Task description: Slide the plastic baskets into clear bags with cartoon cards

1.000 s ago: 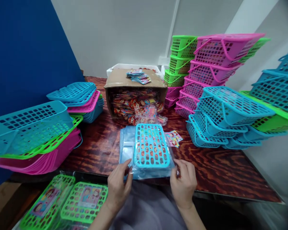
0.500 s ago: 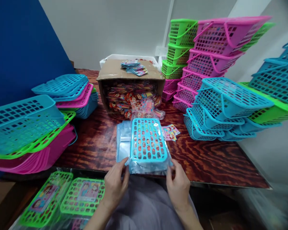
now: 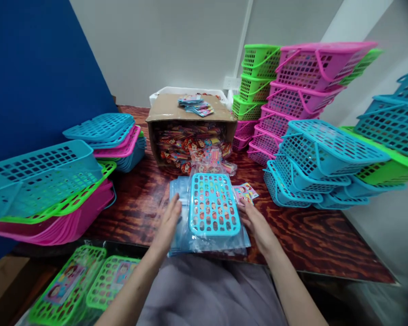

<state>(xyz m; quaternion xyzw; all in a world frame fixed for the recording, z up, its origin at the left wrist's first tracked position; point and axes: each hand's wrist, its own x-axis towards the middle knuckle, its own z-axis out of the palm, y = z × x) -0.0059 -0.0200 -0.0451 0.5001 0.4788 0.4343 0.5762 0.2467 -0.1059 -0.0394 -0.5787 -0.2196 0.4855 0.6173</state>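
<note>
A blue lidded basket (image 3: 213, 204) lies in front of me inside a clear plastic bag (image 3: 204, 243), with colourful contents showing through its holes. Under and left of it is a stack of flat clear bags (image 3: 180, 188). My left hand (image 3: 170, 222) is held on edge beside the basket's left side, over the bags, fingers straight and holding nothing. On the other side my right hand (image 3: 255, 221) has its fingers stretched out near the basket's right edge, by some printed cards (image 3: 246, 192); whether it touches the bag I cannot tell.
Behind stands a cardboard box (image 3: 190, 108) full of packets, with cards on top. Stacked pink baskets (image 3: 302, 97), green baskets (image 3: 255, 86) and blue baskets (image 3: 326, 145) rise at right. Nested baskets (image 3: 44, 176) and lids (image 3: 102, 129) are at left. Bagged green baskets (image 3: 68, 280) lie lower left.
Both hands have let go of the bag's near corners and moved forward along the basket's sides, fingers now straightened. The view has tilted slightly.
</note>
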